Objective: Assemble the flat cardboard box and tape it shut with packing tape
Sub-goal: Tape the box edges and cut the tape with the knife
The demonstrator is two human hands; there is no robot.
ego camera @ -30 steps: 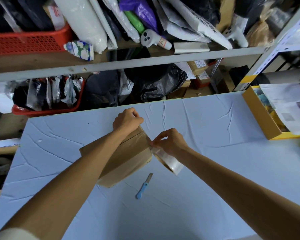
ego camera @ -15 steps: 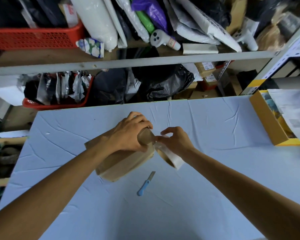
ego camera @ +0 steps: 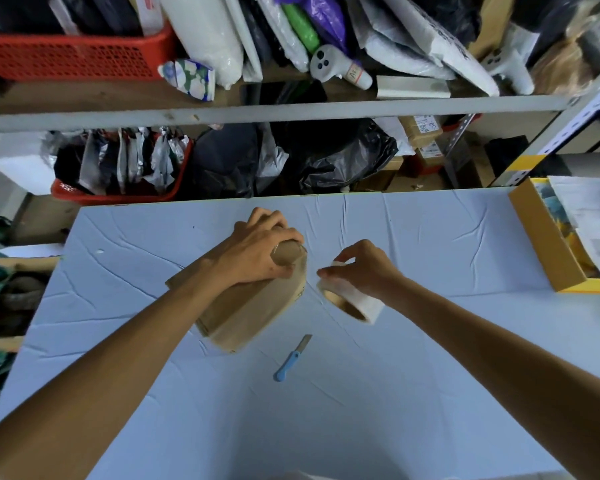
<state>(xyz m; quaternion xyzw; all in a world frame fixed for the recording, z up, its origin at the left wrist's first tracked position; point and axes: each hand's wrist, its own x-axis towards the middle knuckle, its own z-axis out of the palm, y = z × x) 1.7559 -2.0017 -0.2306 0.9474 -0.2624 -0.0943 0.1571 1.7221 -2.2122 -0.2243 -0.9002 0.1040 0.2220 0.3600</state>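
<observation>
A stockroom — metal shelving [ego camera: 291, 110] crammed with parcels [ego camera: 421, 128] and bagged goods [ego camera: 329, 157].

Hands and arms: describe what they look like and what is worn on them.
Left hand and right hand are bare: no gloves, and no watch or bracelet at either wrist. Left forearm and right forearm are bare too, with no sleeve in view. Whether there are rings cannot be told.

The left hand [ego camera: 257, 252] gripped the far end of the box [ego camera: 246, 306] on the table [ego camera: 395, 393]. The right hand [ego camera: 364, 268] held the tape roll [ego camera: 352, 301] just beside it. A blue knife [ego camera: 290, 360] lay nearer.
</observation>
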